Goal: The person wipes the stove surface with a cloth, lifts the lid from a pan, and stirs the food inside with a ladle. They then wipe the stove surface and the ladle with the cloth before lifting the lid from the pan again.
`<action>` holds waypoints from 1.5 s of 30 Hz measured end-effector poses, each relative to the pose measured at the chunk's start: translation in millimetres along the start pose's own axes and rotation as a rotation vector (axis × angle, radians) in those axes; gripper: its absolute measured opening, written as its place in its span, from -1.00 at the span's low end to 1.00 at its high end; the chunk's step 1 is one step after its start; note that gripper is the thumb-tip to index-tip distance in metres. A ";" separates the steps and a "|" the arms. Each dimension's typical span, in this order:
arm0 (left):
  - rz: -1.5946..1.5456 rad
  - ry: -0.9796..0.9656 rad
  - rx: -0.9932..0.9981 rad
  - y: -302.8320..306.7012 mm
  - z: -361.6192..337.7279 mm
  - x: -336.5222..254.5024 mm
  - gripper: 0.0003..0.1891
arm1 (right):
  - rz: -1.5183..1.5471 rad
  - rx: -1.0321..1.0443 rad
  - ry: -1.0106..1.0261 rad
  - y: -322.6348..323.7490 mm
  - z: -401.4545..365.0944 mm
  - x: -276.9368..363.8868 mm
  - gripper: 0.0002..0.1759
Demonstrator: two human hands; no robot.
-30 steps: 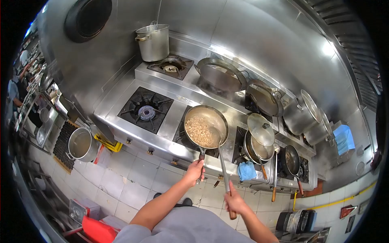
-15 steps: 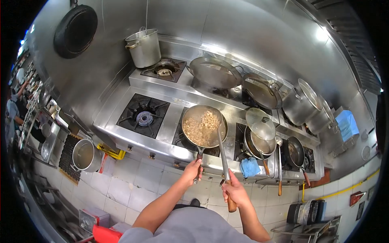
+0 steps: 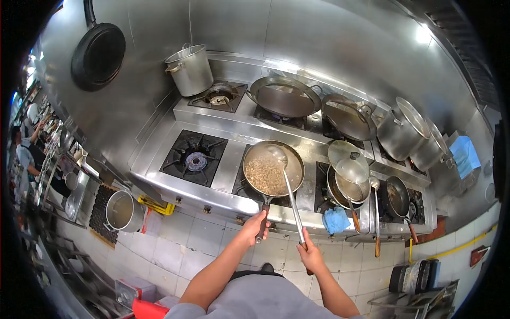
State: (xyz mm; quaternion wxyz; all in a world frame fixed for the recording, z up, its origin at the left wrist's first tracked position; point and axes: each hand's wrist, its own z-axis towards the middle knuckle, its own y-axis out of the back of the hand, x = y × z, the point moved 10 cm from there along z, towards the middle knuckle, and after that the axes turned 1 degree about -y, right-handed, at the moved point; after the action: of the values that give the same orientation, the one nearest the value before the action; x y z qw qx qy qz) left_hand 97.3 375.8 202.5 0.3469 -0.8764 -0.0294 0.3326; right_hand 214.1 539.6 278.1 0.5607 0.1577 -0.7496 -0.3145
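Observation:
A frying pan (image 3: 297, 183) with brown crumbled food (image 3: 264, 174) sits over the front middle burner. My left hand (image 3: 256, 228) is wrapped round its dark handle. With my right hand (image 3: 312, 255) I grip the handle of a long metal ladle (image 3: 292, 202). The ladle's bowl rests at the upper right inside the pan, beside the food. A blue cloth (image 3: 336, 220) lies at the stove's front edge, right of the ladle.
Left of the pan is a bare burner (image 3: 196, 161). Pans with a glass lid (image 3: 350, 162), another ladle (image 3: 376, 212) and a small black pan (image 3: 397, 196) stand to the right. Tall pots (image 3: 190, 72) and wide pans stand behind. A person (image 3: 26, 154) is at far left.
The ladle's bowl has gone from holding food above the pan to resting at its upper right side. The food now lies spread in the pan. The view has shifted slightly.

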 end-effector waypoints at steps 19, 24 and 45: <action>-0.051 0.023 0.063 3.2 12.3 -7.1 -0.67 | -0.201 0.275 -0.049 47.4 1.8 34.5 -0.33; -0.022 0.018 0.022 2.0 9.5 -7.6 -0.67 | -0.250 0.131 -0.054 47.4 8.6 35.1 -0.32; 0.009 -0.036 -0.008 3.9 6.4 -10.9 -0.64 | -0.796 0.021 0.199 91.0 38.0 32.9 -0.28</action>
State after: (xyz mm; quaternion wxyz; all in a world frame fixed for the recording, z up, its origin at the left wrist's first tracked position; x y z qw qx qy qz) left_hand 84.3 373.6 202.7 0.3413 -0.8719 -0.0330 0.3496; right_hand 178.4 599.8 354.8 0.4632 0.4709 -0.5752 -0.4826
